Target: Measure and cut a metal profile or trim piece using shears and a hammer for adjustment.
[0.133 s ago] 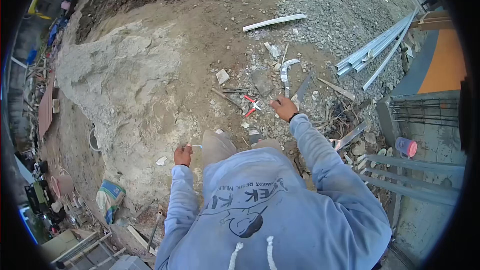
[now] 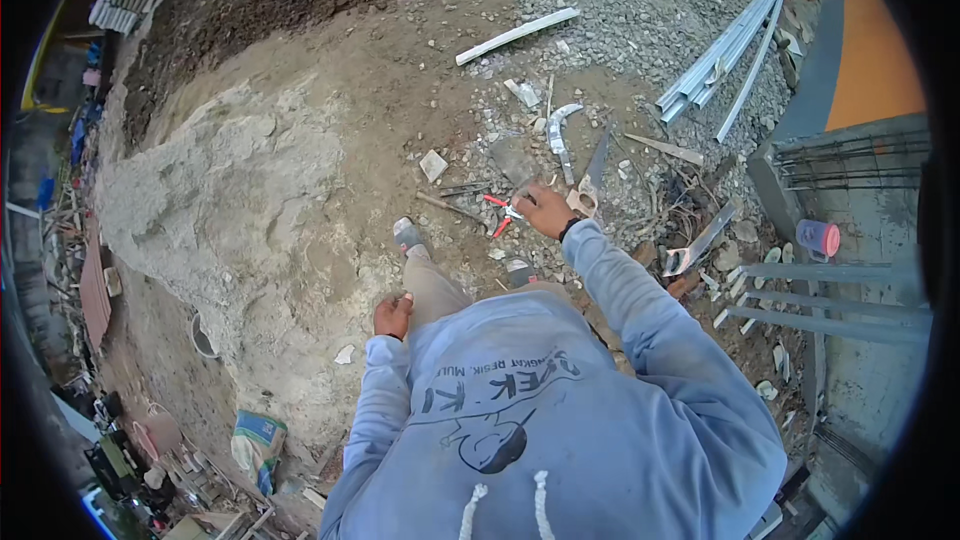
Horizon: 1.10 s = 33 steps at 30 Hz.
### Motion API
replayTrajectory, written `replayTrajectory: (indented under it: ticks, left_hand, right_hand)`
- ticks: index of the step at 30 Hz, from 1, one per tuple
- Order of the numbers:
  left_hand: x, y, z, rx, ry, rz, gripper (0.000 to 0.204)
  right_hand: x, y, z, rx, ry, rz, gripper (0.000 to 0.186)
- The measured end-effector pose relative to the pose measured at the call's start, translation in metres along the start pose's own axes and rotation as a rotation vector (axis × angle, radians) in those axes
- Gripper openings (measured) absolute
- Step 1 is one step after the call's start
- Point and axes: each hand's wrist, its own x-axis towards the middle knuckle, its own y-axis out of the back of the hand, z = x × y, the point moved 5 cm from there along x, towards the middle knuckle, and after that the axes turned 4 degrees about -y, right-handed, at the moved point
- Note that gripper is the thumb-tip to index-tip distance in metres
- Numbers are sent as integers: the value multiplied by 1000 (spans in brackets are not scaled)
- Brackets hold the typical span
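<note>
Ahead and right of centre, my right hand (image 2: pixel 545 211) hangs over the ground with its fingers stretched toward red-handled pliers (image 2: pixel 499 223). The fingertips overlap the pliers' metal head; whether they touch it I cannot tell. Just right of that hand lies a handsaw (image 2: pixel 583 202), its blade pointing away. Beyond it is a curved, tape-like silver-wrapped tool (image 2: pixel 562 143). My left hand (image 2: pixel 393 316) is closed beside my left thigh, its fingers curled. What it holds, if anything, is hidden.
Metal channels (image 2: pixel 715 65) lie on gravel at the far right. A second handsaw (image 2: pixel 703 240) is right of my right forearm. Grey posts (image 2: pixel 840 292) and a pink-lidded tub (image 2: pixel 818 237) stand at the right. A mound of hardened grey material (image 2: pixel 230 170) spreads on the left.
My right hand has moved left to the pliers. My left hand has shifted right, and the thin pale-blue thing beside it is no longer visible. My left foot has come into view ahead.
</note>
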Motion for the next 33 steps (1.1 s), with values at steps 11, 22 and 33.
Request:
replayTrajectory:
  ticks: [11, 22, 33]
  left_hand:
    - [160, 78, 83, 782, -299, -1043, 46]
    - [229, 89, 148, 677, -145, -1424, 9]
    - [207, -16, 248, 1065, -235, -1724, 13]
  right_hand:
    - [-56, -137, -44, -435, -442, -344, 45]
    - [-97, -189, -93, 263, -558, -35, 46]
    - [-90, -189, -64, 583, -722, 198, 52]
